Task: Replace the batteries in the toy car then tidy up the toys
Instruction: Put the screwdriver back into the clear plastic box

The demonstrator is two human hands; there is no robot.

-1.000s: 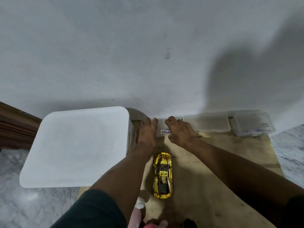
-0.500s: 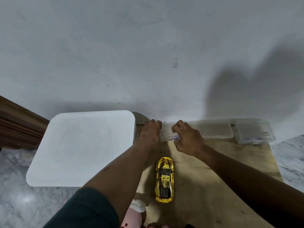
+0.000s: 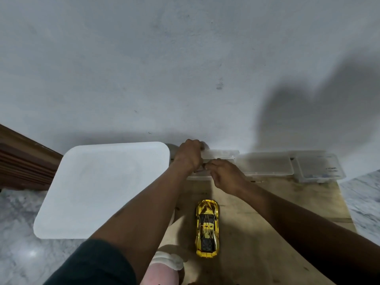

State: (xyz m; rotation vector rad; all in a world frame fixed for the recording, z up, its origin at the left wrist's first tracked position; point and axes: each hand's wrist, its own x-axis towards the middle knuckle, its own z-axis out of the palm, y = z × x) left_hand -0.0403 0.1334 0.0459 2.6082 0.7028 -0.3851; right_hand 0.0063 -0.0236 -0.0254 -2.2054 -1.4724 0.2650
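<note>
The gold toy car (image 3: 206,227) lies on the wooden table (image 3: 287,204), its nose toward the wall. Beyond it, against the wall, stands a small clear plastic box (image 3: 221,154). My left hand (image 3: 189,157) grips the box's left end, and the lid looks raised. My right hand (image 3: 226,175) is at the box's front edge, with thumb and fingertips pinched on something small and dark. That thing is too blurred to name. Both forearms pass on either side of the car.
A large white lidded bin (image 3: 102,188) stands left of the table. Two more clear boxes (image 3: 265,165) (image 3: 318,167) sit in a row along the wall to the right. A pink and white toy (image 3: 162,268) lies at the near edge. Marble floor surrounds the table.
My left hand has curled over the box's left end and lifted it. My right hand's fingers went from lying spread on the box to pinched at its front edge. The view tilted slightly.
</note>
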